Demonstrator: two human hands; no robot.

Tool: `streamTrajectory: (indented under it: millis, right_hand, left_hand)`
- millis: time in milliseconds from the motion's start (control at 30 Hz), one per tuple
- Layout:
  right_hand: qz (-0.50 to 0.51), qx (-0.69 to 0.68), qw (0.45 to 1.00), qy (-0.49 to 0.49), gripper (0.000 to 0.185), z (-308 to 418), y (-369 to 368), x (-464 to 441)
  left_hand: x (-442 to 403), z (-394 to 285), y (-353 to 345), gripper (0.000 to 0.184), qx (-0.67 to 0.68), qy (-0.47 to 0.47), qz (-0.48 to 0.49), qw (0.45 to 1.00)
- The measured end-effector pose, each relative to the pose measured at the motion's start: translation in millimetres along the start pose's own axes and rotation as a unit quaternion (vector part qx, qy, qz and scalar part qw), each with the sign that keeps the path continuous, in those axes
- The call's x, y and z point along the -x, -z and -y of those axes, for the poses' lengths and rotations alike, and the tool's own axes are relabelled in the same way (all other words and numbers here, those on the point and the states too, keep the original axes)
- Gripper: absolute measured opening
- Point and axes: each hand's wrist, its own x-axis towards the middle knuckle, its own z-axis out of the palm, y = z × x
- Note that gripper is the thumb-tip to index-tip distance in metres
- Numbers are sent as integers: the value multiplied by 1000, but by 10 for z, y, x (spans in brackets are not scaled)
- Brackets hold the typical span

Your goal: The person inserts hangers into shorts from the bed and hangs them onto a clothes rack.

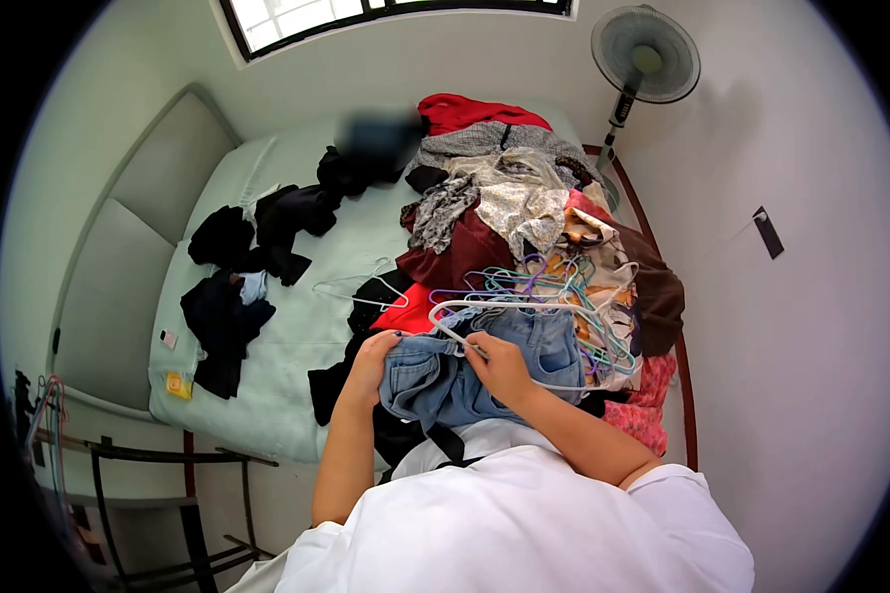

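Note:
A pair of blue denim jeans (430, 381) hangs bunched between my two hands, close in front of my body. My left hand (374, 361) grips the waistband at its left end, fingers closed over the cloth. A white hanger (509, 304) lies across the denim, and my right hand (497, 371) is closed at its left side, by the waistband. Whether the right fingers also pinch the denim is hard to see. More denim (549, 346) spreads to the right under the hanger. Just beyond lie several purple and teal hangers (534, 277).
Clothes are heaped on the bed's right side, with a maroon garment (460, 247) and red cloth (475, 112). Black garments (222, 321) and a lone white hanger (366, 287) lie further left. A standing fan (646, 59) is at the back right; a metal rack (168, 455) stands front left.

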Motion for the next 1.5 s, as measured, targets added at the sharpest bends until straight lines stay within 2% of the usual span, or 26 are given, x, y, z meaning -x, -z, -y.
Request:
streamTrajectory:
  millis: [133, 567, 667, 800, 933, 1033, 1133, 1200, 1233, 1267, 1333, 1367, 1467, 1500]
  right_hand:
    - [18, -3, 1000, 10, 9, 2, -21, 38]
    - [33, 6, 998, 45, 9, 14, 54, 29]
    - [49, 14, 997, 54, 9, 33, 61, 48]
    - [61, 0, 996, 69, 10, -34, 70, 137]
    - [48, -16, 998, 26, 10, -57, 231, 252]
    - [35, -15, 999, 2, 10, -29, 412, 293]
    - [41, 3, 999, -14, 10, 67, 563, 313]
    - [66, -13, 997, -36, 10, 196, 622, 338]
    - [94, -12, 995, -37, 11, 255, 636, 343]
    - [97, -10, 995, -36, 11, 310, 620, 336]
    - [136, -18, 990, -25, 11, 416, 526, 317]
    - [129, -47, 990, -28, 11, 465, 446, 282]
    - [84, -21, 996, -37, 10, 320, 178, 223]
    - [74, -7, 997, -36, 12, 320, 127, 166]
  left_hand:
    - [38, 6, -5, 25, -30, 4, -23, 999]
    - [111, 122, 186, 32, -14, 2, -7, 1000]
    - [196, 102, 166, 30, 14, 5, 33, 999]
    - [281, 93, 94, 44, -44, -25, 107, 993]
    - [308, 217, 93, 47, -4, 2, 202, 979]
    - [339, 281, 27, 46, 4, 23, 194, 981]
    - [295, 354, -20, 44, -46, -17, 174, 984]
    - [255, 365, -99, 42, -164, -14, 81, 983]
    - [206, 421, -116, 36, -206, -51, 33, 977]
    - [184, 438, -149, 36, -203, -53, 32, 977]
    - [123, 377, -287, 34, -360, -178, -69, 913]
    - [94, 369, -345, 30, -383, -199, -94, 897]
    - [-11, 501, -404, 28, -347, -241, -101, 901]
    - [16, 475, -432, 23, -384, -232, -96, 888]
